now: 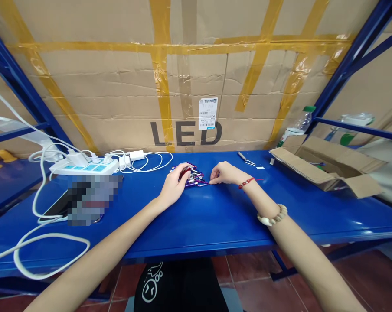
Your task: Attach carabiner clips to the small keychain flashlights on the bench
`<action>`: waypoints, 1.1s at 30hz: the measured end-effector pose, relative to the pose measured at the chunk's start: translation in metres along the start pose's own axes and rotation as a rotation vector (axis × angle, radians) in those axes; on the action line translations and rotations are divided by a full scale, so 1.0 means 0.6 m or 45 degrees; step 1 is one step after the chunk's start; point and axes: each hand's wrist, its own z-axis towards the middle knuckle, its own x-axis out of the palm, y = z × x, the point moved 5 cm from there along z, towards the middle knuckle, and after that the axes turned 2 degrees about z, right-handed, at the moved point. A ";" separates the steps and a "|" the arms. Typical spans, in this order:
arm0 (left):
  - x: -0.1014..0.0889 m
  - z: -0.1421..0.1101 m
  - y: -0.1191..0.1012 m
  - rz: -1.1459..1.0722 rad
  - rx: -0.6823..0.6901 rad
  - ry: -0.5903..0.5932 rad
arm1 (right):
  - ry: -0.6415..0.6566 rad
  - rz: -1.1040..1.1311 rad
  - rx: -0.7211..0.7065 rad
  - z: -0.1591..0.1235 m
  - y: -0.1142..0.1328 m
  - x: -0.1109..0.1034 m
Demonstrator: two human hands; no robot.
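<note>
along the near side, the blue surface (202, 225) is smooth and glossy, with a straight front edge. farther in, a small heap (196, 177) of shiny, slim purple and silvery pieces lies tangled between the left hand (171, 185) and the right hand (227, 173). off to the right sits a creased cardboard box (367, 167) with open flaps; on the left, a long white power strip (100, 168). behind rises a wrinkled cardboard panel (118, 95) banded with glossy yellow tape (160, 78).

room to move stretches from the heap to the front edge, and from the right hand across to the box.

the left hand curves over the heap's left side, fingers bent about a dark red piece (184, 172); how firmly, i cannot tell. the right hand, fingertips drawn together, is at the heap's right end; whether it grips anything, i cannot tell.
</note>
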 end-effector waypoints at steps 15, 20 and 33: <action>0.005 -0.001 0.000 -0.018 0.011 0.027 | 0.004 -0.001 0.014 -0.002 0.015 0.007; 0.001 -0.003 -0.006 -0.023 0.042 0.017 | -0.072 -0.012 -0.011 -0.003 0.022 0.002; 0.003 -0.002 -0.002 0.006 0.031 0.024 | -0.037 -0.111 0.128 -0.001 0.013 0.005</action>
